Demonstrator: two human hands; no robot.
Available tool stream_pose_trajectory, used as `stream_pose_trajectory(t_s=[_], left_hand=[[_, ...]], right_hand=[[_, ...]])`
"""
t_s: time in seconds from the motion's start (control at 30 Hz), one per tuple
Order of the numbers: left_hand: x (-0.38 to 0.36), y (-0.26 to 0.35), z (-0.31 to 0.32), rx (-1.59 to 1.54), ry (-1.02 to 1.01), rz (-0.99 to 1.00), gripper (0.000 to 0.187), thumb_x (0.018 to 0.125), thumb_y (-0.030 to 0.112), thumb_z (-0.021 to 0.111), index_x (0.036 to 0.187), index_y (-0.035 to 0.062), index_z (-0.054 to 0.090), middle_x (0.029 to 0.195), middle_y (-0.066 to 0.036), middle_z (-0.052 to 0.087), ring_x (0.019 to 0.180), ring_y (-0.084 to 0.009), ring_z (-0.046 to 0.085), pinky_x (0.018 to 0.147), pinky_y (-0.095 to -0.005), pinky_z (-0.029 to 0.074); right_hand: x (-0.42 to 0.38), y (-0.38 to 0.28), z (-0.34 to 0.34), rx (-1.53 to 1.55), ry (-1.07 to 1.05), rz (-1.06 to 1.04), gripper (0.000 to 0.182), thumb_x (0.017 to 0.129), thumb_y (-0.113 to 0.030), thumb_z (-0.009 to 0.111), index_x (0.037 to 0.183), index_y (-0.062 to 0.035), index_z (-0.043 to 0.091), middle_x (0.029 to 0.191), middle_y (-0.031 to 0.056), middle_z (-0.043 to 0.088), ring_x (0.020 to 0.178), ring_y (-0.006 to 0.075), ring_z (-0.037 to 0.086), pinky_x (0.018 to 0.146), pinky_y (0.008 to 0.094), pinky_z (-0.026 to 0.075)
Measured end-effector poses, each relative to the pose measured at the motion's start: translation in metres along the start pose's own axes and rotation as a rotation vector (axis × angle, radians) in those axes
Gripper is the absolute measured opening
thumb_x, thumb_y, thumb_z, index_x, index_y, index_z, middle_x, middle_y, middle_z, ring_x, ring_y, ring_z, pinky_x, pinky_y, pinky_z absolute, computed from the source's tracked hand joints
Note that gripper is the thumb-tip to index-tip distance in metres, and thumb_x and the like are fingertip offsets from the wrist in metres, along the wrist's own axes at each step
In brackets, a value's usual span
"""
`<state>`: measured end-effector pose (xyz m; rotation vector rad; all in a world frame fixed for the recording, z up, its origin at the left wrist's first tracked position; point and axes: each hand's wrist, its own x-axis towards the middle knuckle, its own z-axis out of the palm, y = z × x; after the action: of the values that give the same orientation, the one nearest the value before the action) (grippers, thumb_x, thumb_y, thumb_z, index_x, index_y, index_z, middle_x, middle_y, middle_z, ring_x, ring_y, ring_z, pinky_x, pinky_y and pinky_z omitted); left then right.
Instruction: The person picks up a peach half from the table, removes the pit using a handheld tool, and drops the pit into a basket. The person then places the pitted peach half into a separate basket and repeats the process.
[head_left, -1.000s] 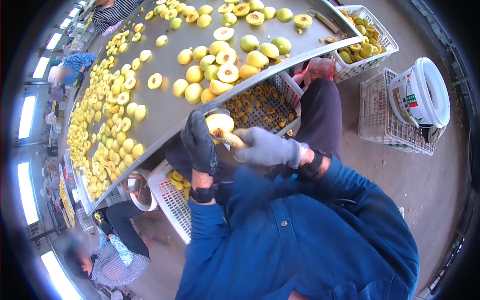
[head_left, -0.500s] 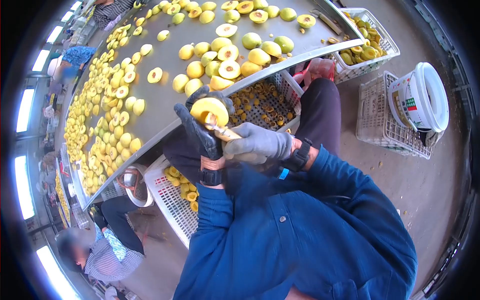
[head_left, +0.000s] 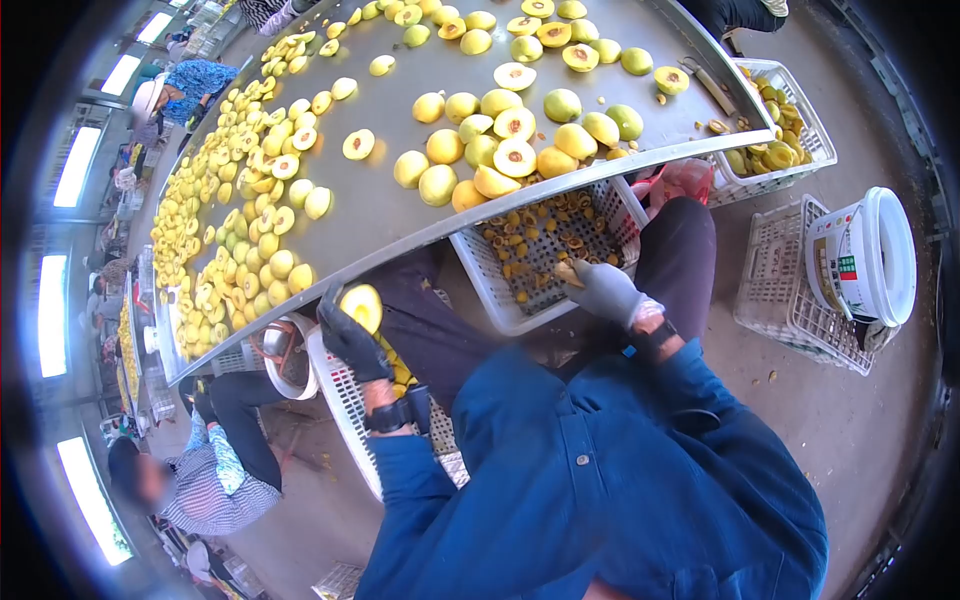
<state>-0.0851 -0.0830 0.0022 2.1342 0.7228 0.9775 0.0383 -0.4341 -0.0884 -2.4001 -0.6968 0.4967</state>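
In a black glove, my left hand (head_left: 350, 343) is closed around a yellow peach half (head_left: 361, 308) with a pale hollow where the pit sat. This hand is by the table's near edge, above a white crate (head_left: 338, 395) of cored peach halves. My right hand (head_left: 605, 292), gloved in grey, grips a pitting tool (head_left: 568, 271); only a bit of its pale handle shows, and its tip cannot be made out. Below and beyond the right hand, a perforated crate (head_left: 500, 312) holds brown pits and scraps.
A metal table (head_left: 375, 215) bears many halved yellow peaches (head_left: 515, 124) and a loose tool (head_left: 708, 84). To the right stand a crate of peach pieces (head_left: 815, 150), a white bucket (head_left: 880, 255) and a stacked crate (head_left: 790, 290). A co-worker (head_left: 215, 480) sits at the left.
My hands have parted. The left carried the peach half leftward, over the white crate; the right moved away rightward with the tool, over the pit crate. Reddish pit material no longer shows in the half.
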Motion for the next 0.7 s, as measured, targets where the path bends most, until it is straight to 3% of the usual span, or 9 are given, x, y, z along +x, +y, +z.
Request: stream_pose_trajectory(t_s=[0.1,0.13,0.2,0.27,0.43,0.5,0.53,0.63,0.7], left_hand=[[0.018,-0.035,-0.026,0.388,-0.044,0.130,0.032,0.096,0.021,0.054,0.115,-0.0031,0.062,0.115,-0.019,0.064,0.106,-0.0338,0.061,0.095,-0.0403,0.047],[0.031,-0.041,-0.022,0.526,-0.033,0.275,0.031,0.093,0.020,0.059,0.116,-0.0014,0.062,0.115,-0.019,0.064,0.109,-0.0352,0.059,0.097,-0.0425,0.045],[0.055,-0.007,0.009,0.427,-0.090,0.337,0.033,0.093,0.022,0.059,0.118,-0.0002,0.061,0.117,-0.020,0.063,0.113,-0.0362,0.057,0.099,-0.0447,0.043],[0.092,-0.012,0.056,0.373,-0.220,0.497,0.040,0.093,0.030,0.060,0.120,0.0017,0.061,0.122,-0.020,0.061,0.117,-0.0365,0.054,0.102,-0.0459,0.040],[0.147,-0.004,0.186,0.618,-0.586,0.156,0.084,0.082,0.065,0.059,0.135,0.0006,0.050,0.134,-0.029,0.050,0.128,-0.0398,0.045,0.109,-0.0448,0.033],[0.143,0.012,0.204,0.701,-0.705,0.142,0.079,0.081,0.062,0.063,0.130,0.0003,0.054,0.130,-0.028,0.053,0.123,-0.0398,0.050,0.104,-0.0461,0.039],[0.151,0.000,0.206,0.562,-0.696,0.168,0.070,0.079,0.058,0.068,0.119,0.0004,0.059,0.120,-0.027,0.059,0.112,-0.0404,0.057,0.096,-0.0473,0.044],[0.156,-0.021,0.187,0.392,-0.668,0.106,0.065,0.077,0.051,0.073,0.116,0.0004,0.061,0.113,-0.021,0.064,0.106,-0.0331,0.062,0.092,-0.0428,0.048],[0.142,-0.014,0.157,-0.214,-0.606,-0.198,0.039,0.086,0.031,0.070,0.109,-0.0001,0.064,0.095,-0.009,0.067,0.088,-0.0179,0.063,0.077,-0.0324,0.052]], right_hand=[[0.000,0.012,0.013,0.048,0.034,0.013,0.033,0.084,-0.030,0.067,0.099,-0.0021,0.058,0.074,0.0217,0.065,0.070,0.0393,0.066,0.064,0.0479,0.052],[0.002,0.014,0.016,0.050,0.040,0.010,0.035,0.084,-0.030,0.066,0.102,-0.0017,0.055,0.071,0.0221,0.064,0.067,0.0398,0.065,0.062,0.0486,0.051],[0.003,0.009,0.015,0.049,0.043,0.003,0.033,0.084,-0.029,0.065,0.101,-0.0025,0.054,0.070,0.0218,0.064,0.067,0.0405,0.065,0.061,0.0493,0.051],[0.004,0.002,0.010,0.021,0.009,0.016,0.029,0.084,-0.028,0.064,0.098,-0.0044,0.053,0.069,0.0211,0.064,0.068,0.0416,0.064,0.062,0.0502,0.051],[-0.008,-0.001,0.015,0.007,0.003,0.016,0.028,0.085,-0.029,0.063,0.097,-0.0057,0.052,0.067,0.0202,0.063,0.063,0.0401,0.064,0.059,0.0511,0.050],[-0.013,-0.008,0.009,-0.018,-0.021,0.062,0.028,0.087,-0.030,0.061,0.098,-0.0061,0.052,0.066,0.0201,0.063,0.063,0.0397,0.064,0.059,0.0507,0.051],[-0.015,-0.011,0.005,-0.014,-0.029,0.072,0.028,0.087,-0.031,0.060,0.099,-0.0062,0.052,0.066,0.0202,0.063,0.063,0.0397,0.064,0.059,0.0507,0.051],[-0.015,-0.011,0.001,0.041,-0.014,0.040,0.029,0.086,-0.030,0.062,0.101,-0.0065,0.053,0.067,0.0216,0.063,0.065,0.0410,0.064,0.060,0.0513,0.050],[-0.011,-0.013,0.000,0.104,0.005,-0.010,0.030,0.086,-0.030,0.064,0.101,-0.0065,0.053,0.069,0.0224,0.063,0.066,0.0421,0.063,0.060,0.0518,0.050]])
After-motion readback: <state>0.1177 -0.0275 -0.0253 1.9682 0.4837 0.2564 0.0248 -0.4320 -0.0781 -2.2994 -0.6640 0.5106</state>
